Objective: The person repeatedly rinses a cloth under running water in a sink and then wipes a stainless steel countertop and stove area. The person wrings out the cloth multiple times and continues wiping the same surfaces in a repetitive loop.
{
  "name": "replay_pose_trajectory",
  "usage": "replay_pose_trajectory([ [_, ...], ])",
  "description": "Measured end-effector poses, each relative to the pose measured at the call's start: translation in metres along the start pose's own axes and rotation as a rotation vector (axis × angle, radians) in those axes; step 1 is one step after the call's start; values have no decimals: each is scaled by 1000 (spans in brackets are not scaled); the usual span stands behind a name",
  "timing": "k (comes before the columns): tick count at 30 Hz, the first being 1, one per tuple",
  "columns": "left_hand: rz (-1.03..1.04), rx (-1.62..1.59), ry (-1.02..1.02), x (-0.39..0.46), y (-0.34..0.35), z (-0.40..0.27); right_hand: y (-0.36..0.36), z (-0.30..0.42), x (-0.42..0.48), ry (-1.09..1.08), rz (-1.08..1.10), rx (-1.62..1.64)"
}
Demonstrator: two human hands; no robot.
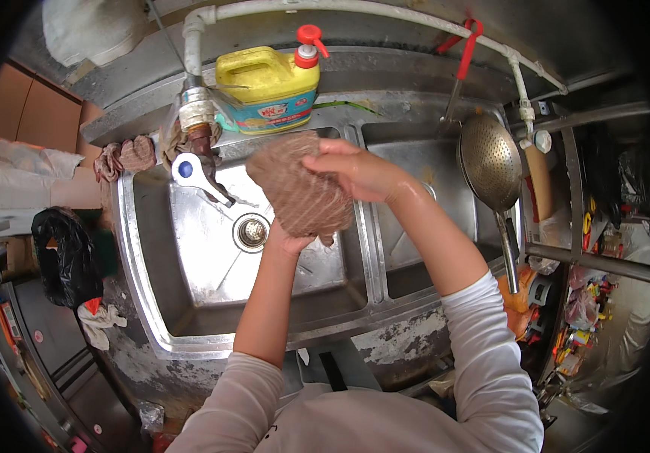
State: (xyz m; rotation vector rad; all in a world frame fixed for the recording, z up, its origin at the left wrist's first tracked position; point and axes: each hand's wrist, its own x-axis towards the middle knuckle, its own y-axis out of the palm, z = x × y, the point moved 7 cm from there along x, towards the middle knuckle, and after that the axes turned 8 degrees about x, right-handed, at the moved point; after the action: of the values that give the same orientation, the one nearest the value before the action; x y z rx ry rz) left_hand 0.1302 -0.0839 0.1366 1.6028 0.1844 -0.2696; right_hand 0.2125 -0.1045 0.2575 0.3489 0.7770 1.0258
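Observation:
A brown striped cloth (302,189) hangs between my two hands above the left basin of a stainless steel double sink (223,340). My right hand (356,170) grips its upper right side with thumb and fingers. Under the cloth's lower edge is my left hand (292,240); its fingers are hidden behind the fabric, so their hold cannot be told. The cloth looks slightly blurred. Left of it, a tap with a white lever handle (192,170) reaches over the basin, whose drain strainer (251,232) shows below.
A yellow detergent jug (263,76) with a red pump stands behind the left basin. Crumpled cloths (127,158) lie at the sink's back left corner. A perforated metal strainer ladle (489,164) and a red-handled utensil (464,62) hang at the right. A white pipe (359,8) runs along the wall.

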Motion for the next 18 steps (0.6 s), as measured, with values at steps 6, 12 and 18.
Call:
replay_pose_trajectory([
  [6, -85, 863, 187, 12, 51, -37, -95, 42, -2, -177, -542, -1118],
  [12, 206, -3, 201, 33, 113, -45, -25, 169, 31, -779, -696, -1133],
  [18, 370, -254, 271, 65, 132, -55, -5, 169, 109, -281, -381, -1118],
])
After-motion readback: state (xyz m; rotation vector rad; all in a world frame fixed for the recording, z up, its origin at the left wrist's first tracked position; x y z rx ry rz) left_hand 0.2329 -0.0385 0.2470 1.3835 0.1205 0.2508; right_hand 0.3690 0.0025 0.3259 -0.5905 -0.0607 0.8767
